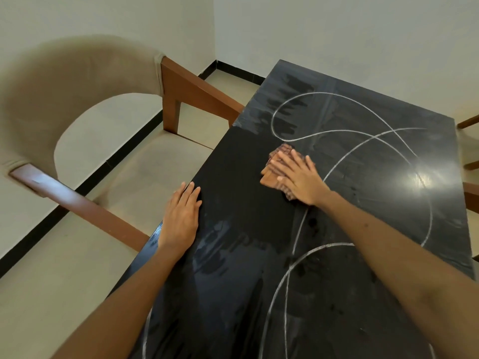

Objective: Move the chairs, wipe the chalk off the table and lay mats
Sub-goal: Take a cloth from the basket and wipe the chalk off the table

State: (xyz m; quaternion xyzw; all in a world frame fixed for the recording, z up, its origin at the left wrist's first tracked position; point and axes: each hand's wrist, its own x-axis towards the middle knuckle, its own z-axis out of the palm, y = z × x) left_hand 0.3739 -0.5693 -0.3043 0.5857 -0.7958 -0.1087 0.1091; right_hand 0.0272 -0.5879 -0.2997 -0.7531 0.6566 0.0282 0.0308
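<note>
A black table carries white chalk curves looping over its far and right parts. My right hand lies flat with straight fingers on a folded brown cloth, pressing it to the tabletop near the middle. My left hand rests flat on the table's left edge, holding nothing. The strip between my hands looks dark and wiped, with damp streaks nearer to me. A beige upholstered chair with brown wooden arms stands pulled away on the left.
Parts of other wooden chairs show past the table's right edge. White walls with a black skirting meet in the corner behind the table. Beige floor tiles lie to the left, between the chair and the table.
</note>
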